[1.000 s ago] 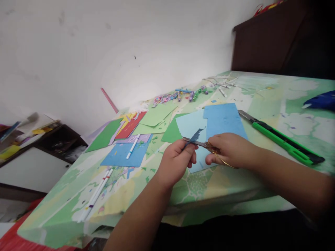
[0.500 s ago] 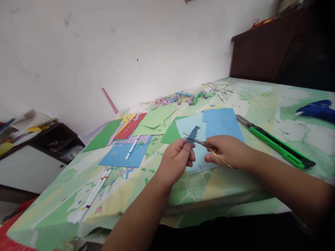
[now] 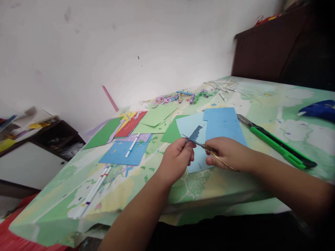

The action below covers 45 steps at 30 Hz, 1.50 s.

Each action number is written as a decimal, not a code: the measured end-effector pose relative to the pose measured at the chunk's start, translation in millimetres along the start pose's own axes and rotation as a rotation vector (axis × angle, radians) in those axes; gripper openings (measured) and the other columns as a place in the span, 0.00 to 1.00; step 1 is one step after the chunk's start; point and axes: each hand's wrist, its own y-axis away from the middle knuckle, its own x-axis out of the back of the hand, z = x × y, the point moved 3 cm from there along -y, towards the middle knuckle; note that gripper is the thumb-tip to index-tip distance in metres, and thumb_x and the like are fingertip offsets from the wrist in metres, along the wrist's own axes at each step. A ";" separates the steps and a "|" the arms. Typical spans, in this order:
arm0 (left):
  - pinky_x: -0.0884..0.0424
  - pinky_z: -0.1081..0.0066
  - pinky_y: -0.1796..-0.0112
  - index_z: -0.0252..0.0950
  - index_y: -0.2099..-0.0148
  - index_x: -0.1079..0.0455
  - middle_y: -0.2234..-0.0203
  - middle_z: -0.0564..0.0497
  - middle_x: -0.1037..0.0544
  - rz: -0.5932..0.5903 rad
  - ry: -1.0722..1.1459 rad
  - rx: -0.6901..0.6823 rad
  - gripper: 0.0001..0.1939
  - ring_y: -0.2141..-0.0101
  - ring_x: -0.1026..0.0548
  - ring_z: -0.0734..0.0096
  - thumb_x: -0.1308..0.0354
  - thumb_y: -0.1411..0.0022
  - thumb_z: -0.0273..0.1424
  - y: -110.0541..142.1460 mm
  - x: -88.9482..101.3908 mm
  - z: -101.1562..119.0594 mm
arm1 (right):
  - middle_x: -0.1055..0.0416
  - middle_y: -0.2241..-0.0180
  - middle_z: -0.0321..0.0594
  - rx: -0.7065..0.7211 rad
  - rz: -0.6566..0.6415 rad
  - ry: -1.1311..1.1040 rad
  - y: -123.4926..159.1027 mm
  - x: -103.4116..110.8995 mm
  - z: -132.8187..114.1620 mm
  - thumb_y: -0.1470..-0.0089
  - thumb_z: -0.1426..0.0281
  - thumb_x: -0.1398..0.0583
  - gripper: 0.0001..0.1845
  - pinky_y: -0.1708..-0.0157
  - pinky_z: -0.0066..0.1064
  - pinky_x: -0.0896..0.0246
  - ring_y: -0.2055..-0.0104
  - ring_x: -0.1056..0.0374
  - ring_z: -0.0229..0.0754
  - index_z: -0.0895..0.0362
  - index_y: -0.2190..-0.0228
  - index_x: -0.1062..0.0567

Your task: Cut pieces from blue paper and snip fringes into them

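Note:
Between finger and thumb, my left hand (image 3: 176, 158) pinches a dark blue fringed strip (image 3: 196, 134) with a row of cuts along one edge. My right hand (image 3: 226, 152) is closed on gold-handled scissors (image 3: 200, 144), whose blades lie across the strip close to my left fingertips. Under both hands are a light blue sheet (image 3: 192, 122) and a blue sheet (image 3: 222, 122). A green utility knife (image 3: 277, 141) lies to the right of my right hand, blade pointing away to the left.
Green sheets (image 3: 155, 115), a red sheet (image 3: 131, 124) and a blue sheet (image 3: 123, 153) lie to the left, with markers (image 3: 92, 191) and paper scraps. Farther back are small coloured rolls (image 3: 192, 98). A blue tool (image 3: 318, 109) sits at far right. The patterned tablecloth (image 3: 125, 198) hangs over the front edge.
The scissor blades look more closed across the strip than before. Both hands stay in nearly the same place, and the view has shifted slightly.

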 end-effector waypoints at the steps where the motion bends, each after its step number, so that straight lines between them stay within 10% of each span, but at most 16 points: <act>1: 0.41 0.77 0.79 0.34 0.74 0.40 0.86 0.59 0.37 0.000 -0.002 -0.003 0.10 0.84 0.39 0.82 0.56 0.43 0.32 0.1 0.1 0.5 | 0.39 0.80 0.36 0.005 0.000 -0.003 0.2 -0.1 0.4 0.54 0.52 0.50 0.19 0.78 0.27 0.54 0.77 0.44 0.37 0.57 0.78 0.38; 45: 0.42 0.76 0.77 0.35 0.75 0.38 0.88 0.59 0.38 0.019 -0.077 -0.071 0.10 0.83 0.40 0.80 0.55 0.43 0.31 2.3 -1.4 0.1 | 0.38 0.81 0.37 0.029 0.072 0.113 0.1 -0.4 4.6 0.56 0.46 0.52 0.25 0.79 0.27 0.58 0.79 0.46 0.38 0.56 0.81 0.40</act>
